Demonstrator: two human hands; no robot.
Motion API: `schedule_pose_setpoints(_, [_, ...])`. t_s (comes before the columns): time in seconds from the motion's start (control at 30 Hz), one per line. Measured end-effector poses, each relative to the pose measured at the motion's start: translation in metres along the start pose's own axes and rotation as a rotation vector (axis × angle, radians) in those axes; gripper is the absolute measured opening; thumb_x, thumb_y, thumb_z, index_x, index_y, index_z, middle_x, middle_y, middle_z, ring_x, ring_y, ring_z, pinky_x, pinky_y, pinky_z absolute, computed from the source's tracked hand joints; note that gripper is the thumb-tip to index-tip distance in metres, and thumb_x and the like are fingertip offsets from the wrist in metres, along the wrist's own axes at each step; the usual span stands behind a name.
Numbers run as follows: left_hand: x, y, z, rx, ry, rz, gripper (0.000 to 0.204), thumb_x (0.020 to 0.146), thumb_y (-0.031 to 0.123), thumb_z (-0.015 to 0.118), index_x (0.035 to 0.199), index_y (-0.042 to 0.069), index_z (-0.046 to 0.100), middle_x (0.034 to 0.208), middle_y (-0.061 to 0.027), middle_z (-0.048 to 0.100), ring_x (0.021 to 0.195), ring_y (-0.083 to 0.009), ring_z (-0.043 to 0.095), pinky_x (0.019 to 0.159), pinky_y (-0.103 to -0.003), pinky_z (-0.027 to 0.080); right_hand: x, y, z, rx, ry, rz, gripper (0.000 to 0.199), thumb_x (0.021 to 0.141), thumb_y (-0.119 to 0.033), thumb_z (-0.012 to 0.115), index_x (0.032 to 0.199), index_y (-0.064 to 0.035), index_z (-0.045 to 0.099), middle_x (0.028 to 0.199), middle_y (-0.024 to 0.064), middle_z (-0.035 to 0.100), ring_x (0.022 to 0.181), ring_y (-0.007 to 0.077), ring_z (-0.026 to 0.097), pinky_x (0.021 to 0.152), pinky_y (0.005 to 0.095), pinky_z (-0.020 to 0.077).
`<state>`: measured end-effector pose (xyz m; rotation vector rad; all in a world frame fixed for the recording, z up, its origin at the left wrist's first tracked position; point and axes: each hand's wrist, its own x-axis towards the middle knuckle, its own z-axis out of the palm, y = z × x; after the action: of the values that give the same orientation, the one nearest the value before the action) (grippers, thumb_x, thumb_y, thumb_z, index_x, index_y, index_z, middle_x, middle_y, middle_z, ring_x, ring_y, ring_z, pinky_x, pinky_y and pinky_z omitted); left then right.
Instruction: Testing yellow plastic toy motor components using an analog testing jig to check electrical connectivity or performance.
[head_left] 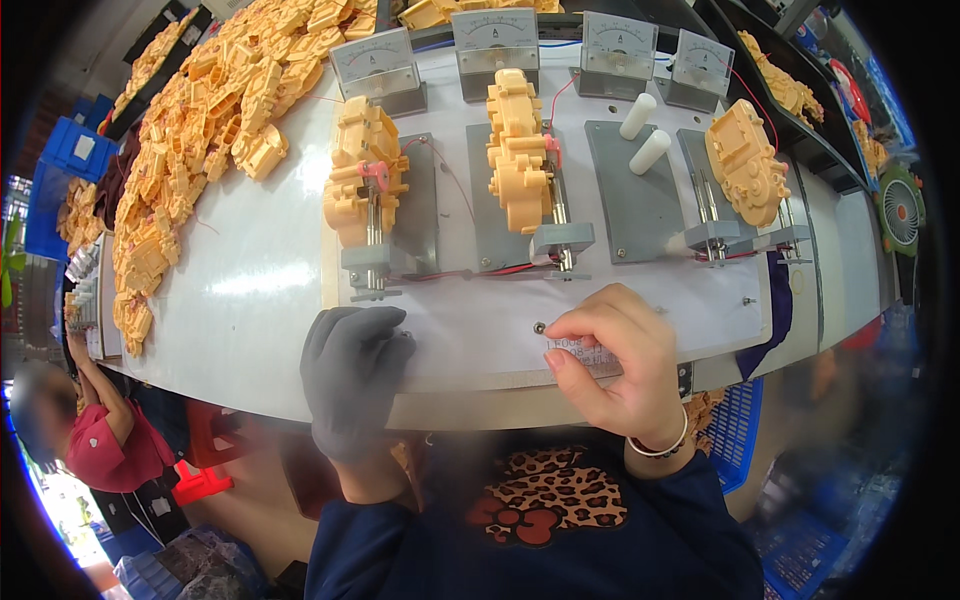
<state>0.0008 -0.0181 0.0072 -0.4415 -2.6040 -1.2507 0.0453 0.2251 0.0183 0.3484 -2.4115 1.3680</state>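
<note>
Your right hand (630,365) parts thumb and finger, your left hand (358,365) curls, its grip unclear, before three orange casings (518,155) set at grey plates (625,215), a heap (190,170) on the worktop (255,290) still unmounted.

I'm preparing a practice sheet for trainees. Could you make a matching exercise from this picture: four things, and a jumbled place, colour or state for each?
Things
1. Left hand
2. Right hand
3. White pegs
4. Dial meters

Places, colours or states
A. Bare, with a bracelet at the wrist
B. In a row along the far side of the table
C. In a grey glove
D. Standing on a grey plate

Pairs: 1-C, 2-A, 3-D, 4-B
</note>
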Motion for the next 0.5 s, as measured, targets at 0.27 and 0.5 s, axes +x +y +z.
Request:
schedule_pose_setpoints(0.27, [0.0037,-0.0009,-0.0009,0.071,-0.038,-0.043,0.026,0.069,-0.001,0.071,0.095,0.004,0.067,0.090,-0.0115,0.066,0.080,-0.0275,0.063,0.071,-0.036,0.052,0.0009,-0.0022,0.0004,-0.010,-0.002,0.007,0.017,0.071,-0.005,0.072,0.085,-0.0029,0.063,0.074,0.0106,0.058,0.067,0.0280,0.056,0.059,0.0353,0.0451])
schedule_pose_setpoints(0.5, [0.0036,-0.0034,-0.0015,-0.002,-0.042,-0.011,0.031,0.068,0.003,0.072,0.099,0.005,0.067,0.091,-0.0103,0.065,0.079,-0.0245,0.062,0.072,-0.034,0.052,-0.0014,0.0002,0.0032,-0.018,0.012,-0.005,0.016,0.072,-0.007,0.071,0.087,-0.0030,0.066,0.075,0.0071,0.060,0.063,0.0172,0.053,0.057,0.0268,0.0426])
